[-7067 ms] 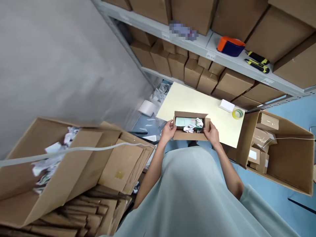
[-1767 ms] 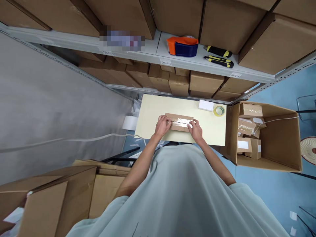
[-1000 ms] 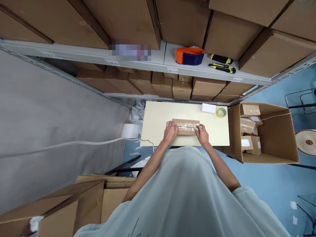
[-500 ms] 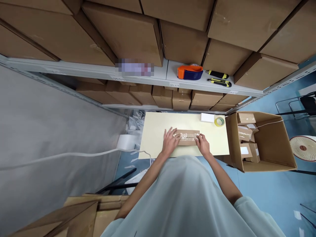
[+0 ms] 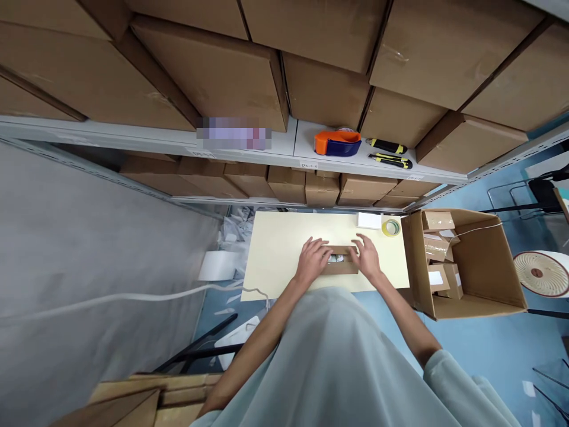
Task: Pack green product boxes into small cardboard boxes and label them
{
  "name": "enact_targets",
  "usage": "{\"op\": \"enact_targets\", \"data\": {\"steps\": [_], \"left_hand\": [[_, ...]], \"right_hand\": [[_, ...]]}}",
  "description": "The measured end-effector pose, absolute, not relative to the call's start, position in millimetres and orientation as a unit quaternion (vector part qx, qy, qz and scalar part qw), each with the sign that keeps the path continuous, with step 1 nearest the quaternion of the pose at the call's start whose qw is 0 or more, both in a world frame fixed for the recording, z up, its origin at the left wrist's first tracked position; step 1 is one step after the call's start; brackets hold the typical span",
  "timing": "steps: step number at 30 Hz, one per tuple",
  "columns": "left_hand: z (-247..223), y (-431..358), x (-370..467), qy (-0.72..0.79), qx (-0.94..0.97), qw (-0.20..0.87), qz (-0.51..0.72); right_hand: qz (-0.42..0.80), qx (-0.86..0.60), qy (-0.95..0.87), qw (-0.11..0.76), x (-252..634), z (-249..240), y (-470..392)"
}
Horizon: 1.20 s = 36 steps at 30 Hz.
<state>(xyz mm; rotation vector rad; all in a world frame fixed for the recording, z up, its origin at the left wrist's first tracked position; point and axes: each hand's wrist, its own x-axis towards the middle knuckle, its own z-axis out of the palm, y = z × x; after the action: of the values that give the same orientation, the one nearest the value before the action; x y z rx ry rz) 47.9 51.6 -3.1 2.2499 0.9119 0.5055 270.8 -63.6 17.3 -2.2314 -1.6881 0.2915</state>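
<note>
Carton [image 5: 340, 269] now gaping, white contents [image 5: 340, 258] showing | left hand [image 5: 311, 260], right hand [image 5: 367, 257]: grip apart

The shirt [image 5: 342, 356] I see is big and loose, a soft pale blue-green, with long folds down the front. The right sleeve [image 5: 450, 379] is short and wide. Only a little of the left sleeve [image 5: 211, 418] shows. The left hand [image 5: 311, 262] and right hand [image 5: 367, 258] are bare, like the arms [image 5: 260, 345].

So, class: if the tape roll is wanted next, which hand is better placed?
Probably the right hand: it is nearer the tape roll, while the left hand is at the small box's other end.
</note>
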Motion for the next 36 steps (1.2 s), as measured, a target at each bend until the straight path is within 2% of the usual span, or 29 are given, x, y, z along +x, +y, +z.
{"op": "enact_targets", "data": {"steps": [4,8,12,16,20,24,29,36], "left_hand": [[53.8,121.7,85.1,0.382,0.814,0.303,0.315],[96.8,206.5,125.2,0.373,0.775,0.315,0.402],[106.1,256.2,149.4,0.384,0.746,0.312,0.445],[101.2,259.6,152.9,0.41,0.744,0.317,0.422],[98.7,244.7,146.2,0.438,0.729,0.323,0.415],[103.7,221.1,129.1,0.447,0.708,0.316,0.447],[116.4,163.4,94.2,0.435,0.688,0.313,0.49],[108.0,69.1,51.9,0.414,0.711,0.382,0.422]], "right_hand": [[0.021,-0.745,-0.629,0.219,317.4,87.8,43.9],[-0.022,-0.704,-0.683,0.194,364.7,140.5,172.6],[-0.005,-0.701,-0.696,0.155,383.6,149.0,255.8],[0.028,-0.726,-0.68,0.098,375.3,147.8,278.4],[0.033,-0.729,-0.679,0.08,363.5,152.2,273.9],[0.023,-0.698,-0.702,0.138,353.5,153.9,236.8],[0.052,-0.671,-0.716,0.183,327.4,146.5,124.9],[0.16,-0.685,-0.695,0.15,286.7,117.0,-12.1]]}}
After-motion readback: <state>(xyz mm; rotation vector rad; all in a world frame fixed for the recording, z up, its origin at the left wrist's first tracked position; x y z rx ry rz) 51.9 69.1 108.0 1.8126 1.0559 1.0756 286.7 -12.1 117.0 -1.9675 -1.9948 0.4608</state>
